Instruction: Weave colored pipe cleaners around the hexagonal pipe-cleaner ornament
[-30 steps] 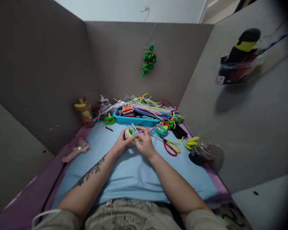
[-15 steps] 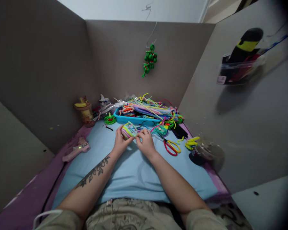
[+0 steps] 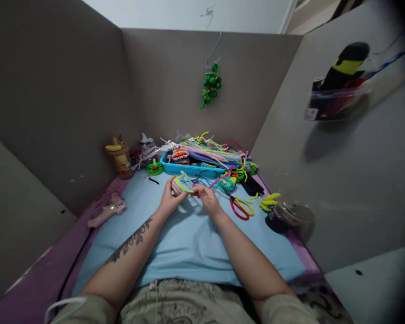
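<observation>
A small striped piece of fuzzy pipe cleaners (image 3: 178,185), in yellow, pink, white and pale green, is held up over the blue cloth. My left hand (image 3: 169,199) is closed around its left side, thumb along the lower edge. At its right side, my right hand (image 3: 207,199) has its fingers bent together at the end of a pale green pipe cleaner (image 3: 189,191); the fingertips are partly hidden. Right of that hand lie scissors (image 3: 242,208) with one red and one yellow handle. A teal fuzzy piece (image 3: 226,183) lies just beyond them.
Behind my hands a blue tray (image 3: 189,170) is heaped with pipe cleaners (image 3: 212,153). A pink glue gun (image 3: 108,212) lies left, a cup (image 3: 121,159) behind it. At right are a black phone-like object (image 3: 252,185) and a clear container (image 3: 290,213). Grey panels (image 3: 175,76) enclose the table.
My right hand has turned at the wrist and shifted slightly right, its fingers now reaching flatter towards the striped piece. My left hand keeps its hold almost unmoved.
</observation>
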Available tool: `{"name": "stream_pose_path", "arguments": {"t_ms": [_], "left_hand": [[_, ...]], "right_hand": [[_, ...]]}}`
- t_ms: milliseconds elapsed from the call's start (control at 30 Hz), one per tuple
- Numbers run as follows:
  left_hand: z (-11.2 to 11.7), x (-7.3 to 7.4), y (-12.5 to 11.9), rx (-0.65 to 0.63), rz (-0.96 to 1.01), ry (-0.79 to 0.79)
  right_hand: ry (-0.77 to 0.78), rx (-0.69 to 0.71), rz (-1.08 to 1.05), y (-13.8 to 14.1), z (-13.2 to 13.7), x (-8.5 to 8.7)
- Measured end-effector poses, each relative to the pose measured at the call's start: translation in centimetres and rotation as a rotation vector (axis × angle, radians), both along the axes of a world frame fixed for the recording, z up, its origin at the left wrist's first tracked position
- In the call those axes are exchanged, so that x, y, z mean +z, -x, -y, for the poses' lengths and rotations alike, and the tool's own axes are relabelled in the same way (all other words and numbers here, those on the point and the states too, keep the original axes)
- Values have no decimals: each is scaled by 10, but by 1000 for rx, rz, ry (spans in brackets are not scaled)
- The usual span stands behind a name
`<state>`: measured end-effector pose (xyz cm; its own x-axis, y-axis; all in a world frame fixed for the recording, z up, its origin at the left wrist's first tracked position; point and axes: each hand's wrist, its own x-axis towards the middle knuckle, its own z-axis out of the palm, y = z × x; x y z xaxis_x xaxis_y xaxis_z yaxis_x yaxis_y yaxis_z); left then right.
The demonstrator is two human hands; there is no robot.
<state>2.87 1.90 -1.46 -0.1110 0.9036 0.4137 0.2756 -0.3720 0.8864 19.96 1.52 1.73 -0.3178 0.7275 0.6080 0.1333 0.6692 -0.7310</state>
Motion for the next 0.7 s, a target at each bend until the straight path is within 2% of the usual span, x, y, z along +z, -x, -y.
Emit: {"name": "stream_pose_path", "arguments": {"t_ms": [100,167,233,333,500,700], "left_hand": [[0,1,-1,-226,171,137],[1,2,-1,-321,211,153],[3,2,-1,-381,203,159],[5,2,-1,-403,159,173],[7,5,0,-366,108,176],[7,5,0,-365,111,175]], "right_hand": [[-105,-141,-6,-6,-2,3],[-178,-216,80,-7,-3,3],[-224,-230,143,-7,-3,3],[-258,-235,185,-5,-4,1],[-270,-251,224,-5,-3,0],[-282,-181,268,-7,-4,-2]]}}
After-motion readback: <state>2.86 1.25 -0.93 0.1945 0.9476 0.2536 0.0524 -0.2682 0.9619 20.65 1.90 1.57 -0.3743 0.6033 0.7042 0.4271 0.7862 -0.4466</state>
